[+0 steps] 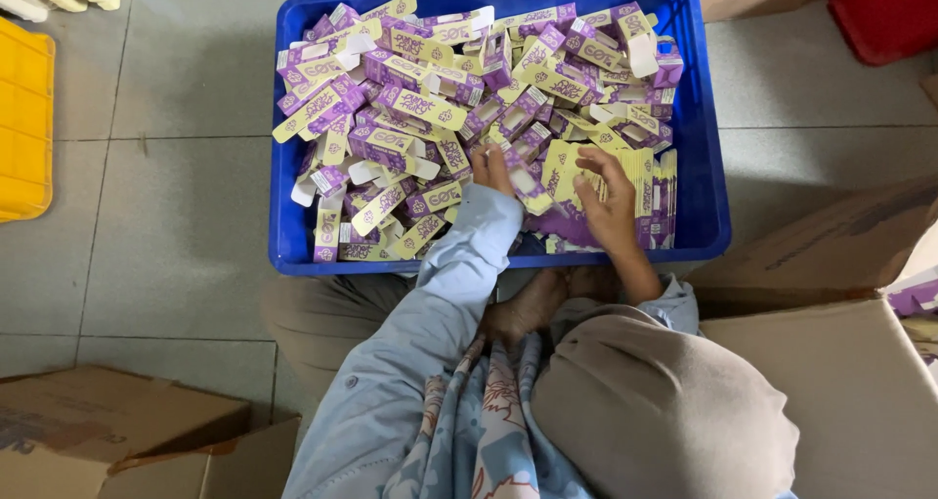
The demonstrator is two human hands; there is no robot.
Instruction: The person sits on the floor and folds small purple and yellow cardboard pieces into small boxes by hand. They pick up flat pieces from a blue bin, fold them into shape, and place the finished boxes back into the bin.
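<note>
— Looking down, what do my hands touch?

— Your left hand [491, 170] pinches a flat purple and yellow carton [529, 188], fingers closed on its end. Your right hand [608, 202] rests just beside it, fingers spread over the upright stack of cartons [653, 188].

— Where is all this?

— Inside the blue crate [705, 157] on the tiled floor [176, 196], heaped with loose cartons [420, 108]. Cardboard boxes [840, 391] stand near your knees.

One head-worn camera looks almost straight down from close above. A blue crate [293, 118] fills the upper centre of the frame, the person's lap the bottom centre, floor tiles [176, 167] the left.
</note>
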